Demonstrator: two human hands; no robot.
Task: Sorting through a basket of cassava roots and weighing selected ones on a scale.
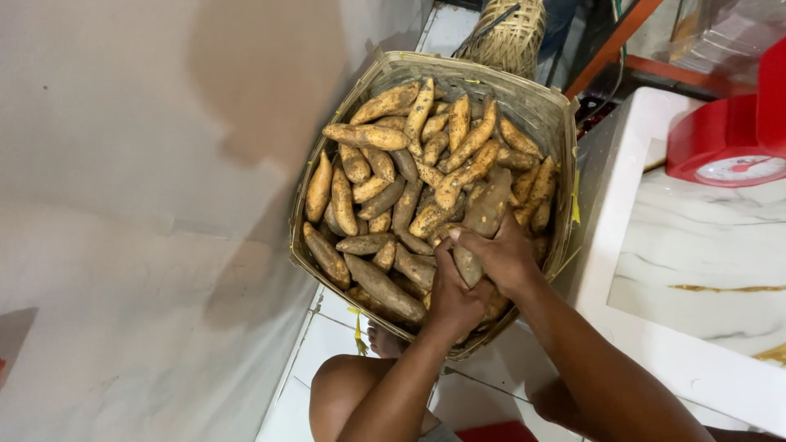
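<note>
A woven bamboo basket (550,110) stands on the tiled floor, filled with several brown, dirt-speckled sweet potatoes (385,176). Both my hands are at the basket's near right side. My left hand (453,295) and my right hand (501,254) are closed together around one large greyish sweet potato (485,209), which points up toward the middle of the pile. My knee (348,389) and toes (381,342) show below the basket.
A plain wall (139,205) runs along the left, close to the basket. A white marble-patterned counter (696,254) sits on the right with a red weighing scale (729,139) on it. A second woven basket (508,33) stands behind, beside an orange metal frame (610,45).
</note>
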